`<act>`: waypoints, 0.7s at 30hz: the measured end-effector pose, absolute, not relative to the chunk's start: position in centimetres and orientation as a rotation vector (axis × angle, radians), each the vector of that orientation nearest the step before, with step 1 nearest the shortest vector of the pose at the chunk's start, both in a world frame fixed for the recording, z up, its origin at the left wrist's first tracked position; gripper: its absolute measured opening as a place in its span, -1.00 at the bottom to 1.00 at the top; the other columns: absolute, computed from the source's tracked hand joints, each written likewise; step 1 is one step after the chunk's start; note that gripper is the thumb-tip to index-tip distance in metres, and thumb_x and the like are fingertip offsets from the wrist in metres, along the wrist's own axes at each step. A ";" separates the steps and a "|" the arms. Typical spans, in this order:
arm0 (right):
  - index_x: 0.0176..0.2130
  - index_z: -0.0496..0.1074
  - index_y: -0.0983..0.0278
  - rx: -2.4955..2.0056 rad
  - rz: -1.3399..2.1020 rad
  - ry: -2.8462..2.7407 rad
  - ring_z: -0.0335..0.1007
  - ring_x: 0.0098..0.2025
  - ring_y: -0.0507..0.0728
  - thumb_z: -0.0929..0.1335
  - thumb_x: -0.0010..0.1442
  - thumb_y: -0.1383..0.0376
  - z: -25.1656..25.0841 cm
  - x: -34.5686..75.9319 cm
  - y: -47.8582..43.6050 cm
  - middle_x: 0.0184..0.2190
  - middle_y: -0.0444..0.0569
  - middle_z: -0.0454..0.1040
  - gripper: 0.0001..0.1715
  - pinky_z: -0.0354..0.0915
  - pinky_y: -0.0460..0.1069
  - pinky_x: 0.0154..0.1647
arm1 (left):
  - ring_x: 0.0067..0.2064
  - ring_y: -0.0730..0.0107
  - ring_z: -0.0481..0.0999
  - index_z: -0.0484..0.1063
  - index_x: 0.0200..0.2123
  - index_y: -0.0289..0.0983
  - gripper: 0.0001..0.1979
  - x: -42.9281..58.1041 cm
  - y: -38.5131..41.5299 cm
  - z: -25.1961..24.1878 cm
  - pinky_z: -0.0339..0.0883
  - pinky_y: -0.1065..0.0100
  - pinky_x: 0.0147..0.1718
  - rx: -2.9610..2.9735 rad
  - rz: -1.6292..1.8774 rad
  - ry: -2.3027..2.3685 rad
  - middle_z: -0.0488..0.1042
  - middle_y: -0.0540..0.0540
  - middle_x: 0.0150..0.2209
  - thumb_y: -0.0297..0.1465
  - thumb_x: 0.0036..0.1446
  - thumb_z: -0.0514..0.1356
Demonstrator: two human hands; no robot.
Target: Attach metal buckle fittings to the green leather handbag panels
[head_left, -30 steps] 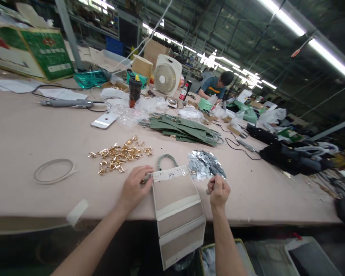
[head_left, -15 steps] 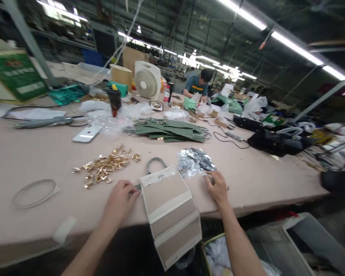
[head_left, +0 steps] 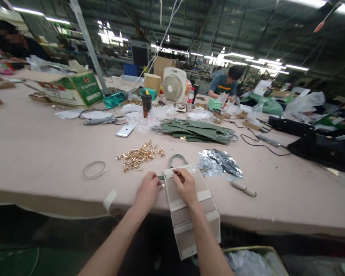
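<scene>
One panel [head_left: 181, 217] overhangs the near edge of the surface [head_left: 60, 153], long axis 11 to 5 o'clock. Right hand [head_left: 186, 186] is nearer, over its upper end, fingers half curled, grip not determinable. Left hand [head_left: 148, 189], fingers bunched, contents unclear, has the panel at 3 o'clock.

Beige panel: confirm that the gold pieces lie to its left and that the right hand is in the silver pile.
Not so: the head view shows the right hand over the beige panel, not in the silver pile. The gold pieces do lie to the panel's left.
</scene>
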State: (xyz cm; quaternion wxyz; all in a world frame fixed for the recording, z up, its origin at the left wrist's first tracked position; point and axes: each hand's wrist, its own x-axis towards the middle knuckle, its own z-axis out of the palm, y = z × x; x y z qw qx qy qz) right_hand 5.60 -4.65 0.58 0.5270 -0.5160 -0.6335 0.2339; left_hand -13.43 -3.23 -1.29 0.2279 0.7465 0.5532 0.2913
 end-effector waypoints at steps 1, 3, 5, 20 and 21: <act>-0.09 0.59 0.20 -1.251 0.574 -1.495 0.51 -0.20 0.15 0.36 0.33 0.23 0.0 5.4 -4.4 -0.20 0.02 0.58 -0.78 0.42 0.01 -0.18 | -0.08 0.11 0.50 0.49 -0.42 -0.22 -0.93 -13.3 -3.3 -1.0 0.43 0.09 -0.01 2.055 0.793 1.532 0.42 -0.16 -0.09 -0.43 0.13 0.26; -0.12 0.60 0.22 -1.278 0.591 -1.451 0.50 -0.25 0.14 0.37 0.31 0.23 -1.0 5.4 -4.1 -0.23 0.01 0.58 -0.78 0.40 0.00 -0.20 | -0.09 0.09 0.49 0.45 -0.44 -0.21 -0.91 -13.3 -3.4 -0.6 0.43 0.10 -0.05 2.060 0.796 1.533 0.44 -0.16 -0.11 -0.43 0.12 0.25; -0.13 0.60 0.23 -1.285 0.636 -1.380 0.49 -0.32 0.12 0.37 0.30 0.22 -1.5 5.8 -4.1 -0.27 -0.01 0.59 -0.77 0.38 -0.01 -0.27 | -0.09 0.08 0.49 0.43 -0.42 -0.20 -0.91 -13.4 -3.7 -0.5 0.41 0.08 -0.03 2.061 0.827 1.521 0.45 -0.16 -0.13 -0.42 0.16 0.21; -0.23 0.58 0.24 -1.108 0.933 -1.235 0.50 -0.31 0.12 0.43 0.26 0.10 -0.7 6.5 -4.8 -0.35 -0.06 0.58 -0.75 0.44 -0.01 -0.23 | -0.15 0.20 0.69 0.49 -0.14 -0.22 -0.72 -8.2 -4.5 -1.5 0.57 0.18 -0.06 1.324 1.212 1.133 0.67 -0.12 -0.16 -0.15 0.25 0.23; -0.23 0.56 0.24 -1.100 0.945 -1.201 0.48 -0.35 0.11 0.43 0.26 0.10 -0.7 6.6 -4.7 -0.39 -0.08 0.56 -0.74 0.42 -0.02 -0.27 | -0.12 0.19 0.68 0.51 -0.11 -0.21 -0.73 -8.4 -4.4 -1.4 0.56 0.16 -0.03 1.366 1.224 1.162 0.66 -0.13 -0.13 -0.16 0.27 0.22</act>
